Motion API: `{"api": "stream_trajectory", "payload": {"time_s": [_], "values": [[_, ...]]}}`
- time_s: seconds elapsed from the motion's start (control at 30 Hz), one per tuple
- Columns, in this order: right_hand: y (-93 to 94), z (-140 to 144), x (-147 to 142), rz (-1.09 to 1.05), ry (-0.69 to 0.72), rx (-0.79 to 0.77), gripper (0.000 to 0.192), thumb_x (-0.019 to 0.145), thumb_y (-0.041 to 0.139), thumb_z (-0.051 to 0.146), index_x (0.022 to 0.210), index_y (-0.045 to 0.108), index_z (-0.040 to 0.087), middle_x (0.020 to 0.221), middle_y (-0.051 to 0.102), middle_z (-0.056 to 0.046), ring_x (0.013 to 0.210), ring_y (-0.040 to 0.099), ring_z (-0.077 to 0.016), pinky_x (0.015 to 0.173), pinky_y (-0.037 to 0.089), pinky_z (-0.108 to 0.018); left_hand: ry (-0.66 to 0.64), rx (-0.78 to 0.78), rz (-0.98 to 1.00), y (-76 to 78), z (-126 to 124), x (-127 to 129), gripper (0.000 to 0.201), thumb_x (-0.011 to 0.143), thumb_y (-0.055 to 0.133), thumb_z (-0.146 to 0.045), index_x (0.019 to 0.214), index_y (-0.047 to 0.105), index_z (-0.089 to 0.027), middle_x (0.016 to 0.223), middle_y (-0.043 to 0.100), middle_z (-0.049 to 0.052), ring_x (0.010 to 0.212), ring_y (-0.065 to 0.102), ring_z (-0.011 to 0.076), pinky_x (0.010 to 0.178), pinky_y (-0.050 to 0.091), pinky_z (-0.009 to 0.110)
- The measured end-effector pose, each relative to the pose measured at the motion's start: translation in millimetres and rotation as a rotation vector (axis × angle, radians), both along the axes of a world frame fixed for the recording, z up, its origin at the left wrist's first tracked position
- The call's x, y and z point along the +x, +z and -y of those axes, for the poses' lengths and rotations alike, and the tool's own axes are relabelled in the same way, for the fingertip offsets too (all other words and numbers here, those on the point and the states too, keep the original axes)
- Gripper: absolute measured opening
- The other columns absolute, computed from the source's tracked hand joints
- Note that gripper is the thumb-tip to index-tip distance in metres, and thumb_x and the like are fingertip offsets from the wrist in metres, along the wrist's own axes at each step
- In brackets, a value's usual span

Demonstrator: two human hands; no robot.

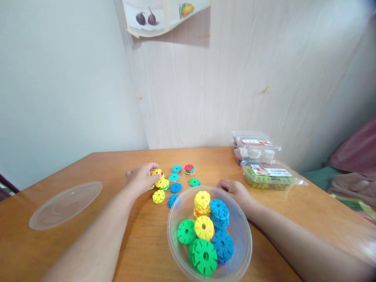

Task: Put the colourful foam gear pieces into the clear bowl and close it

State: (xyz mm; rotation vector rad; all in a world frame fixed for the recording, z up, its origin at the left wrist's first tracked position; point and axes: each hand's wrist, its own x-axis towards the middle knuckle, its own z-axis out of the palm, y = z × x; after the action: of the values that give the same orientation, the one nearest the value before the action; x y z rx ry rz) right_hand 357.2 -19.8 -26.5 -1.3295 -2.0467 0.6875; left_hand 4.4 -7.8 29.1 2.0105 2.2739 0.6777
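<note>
Your left hand (143, 177) closes over the yellow discs (160, 182); your right hand (235, 190) rests against the bowl (176, 219) rim, grasp unclear. Discs likely light, rigid, slick: pinch by notched edges

A home room is suggested. A wooden table (58, 250) is set into a corner between a plain white wall (58, 78) and a pale wood-grain panel (235, 78). A fruit picture (164, 15) is hung above. Toy discs (176, 184), snack boxes (258, 156) and bedding-like fabric (355, 156) are seen.
</note>
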Motion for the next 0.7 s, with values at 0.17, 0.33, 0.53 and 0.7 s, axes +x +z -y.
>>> {"api": "stream_trajectory", "payload": {"time_s": [0.17, 0.33, 0.53, 0.7], "values": [[0.2, 1.0, -1.2, 0.009, -0.035, -0.004, 0.027, 0.083, 0.058, 0.041, 0.070, 0.063, 0.018, 0.067, 0.066, -0.002, 0.065, 0.058, -0.0163, 0.054, 0.035, -0.025, -0.231, 0.112, 0.251, 28.3, 23.6, 34.4, 0.038, 0.075, 0.067, -0.049, 0.102, 0.067, -0.023, 0.111, 0.071, 0.003, 0.105, 0.064, 0.0235, 0.088, 0.046, 0.034], [0.9, 2.2, -2.0, 0.005, -0.036, 0.003, 0.026, 0.083, 0.058, 0.040, 0.070, 0.063, 0.018, 0.066, 0.065, -0.001, 0.064, 0.057, -0.0157, 0.053, 0.033, -0.024, -0.538, 0.152, 0.215, 56.6, 66.6, 90.7, 0.026, 0.077, 0.070, -0.046, 0.096, 0.069, -0.027, 0.103, 0.070, 0.000, 0.098, 0.062, 0.0209, 0.086, 0.046, 0.035], [2.2, 3.8, -3.0, -0.015, -0.033, 0.005, 0.027, 0.083, 0.057, 0.041, 0.069, 0.063, 0.018, 0.065, 0.064, -0.001, 0.061, 0.053, -0.0142, 0.052, 0.033, -0.024, -0.680, 0.172, 0.016, 47.2, 80.7, 119.0, 0.021, 0.073, 0.077, -0.044, 0.086, 0.068, -0.030, 0.095, 0.069, -0.002, 0.105, 0.055, 0.0232, 0.092, 0.038, 0.041], [1.3, 2.4, -3.2, -0.018, -0.030, 0.009, 0.027, 0.083, 0.057, 0.040, 0.069, 0.063, 0.018, 0.064, 0.064, 0.000, 0.059, 0.052, -0.0137, 0.052, 0.033, -0.024, -0.689, 0.181, -0.028, 43.9, 76.8, 117.2, 0.020, 0.075, 0.075, -0.044, 0.085, 0.067, -0.028, 0.098, 0.070, -0.003, 0.106, 0.055, 0.0233, 0.092, 0.037, 0.041]]}}
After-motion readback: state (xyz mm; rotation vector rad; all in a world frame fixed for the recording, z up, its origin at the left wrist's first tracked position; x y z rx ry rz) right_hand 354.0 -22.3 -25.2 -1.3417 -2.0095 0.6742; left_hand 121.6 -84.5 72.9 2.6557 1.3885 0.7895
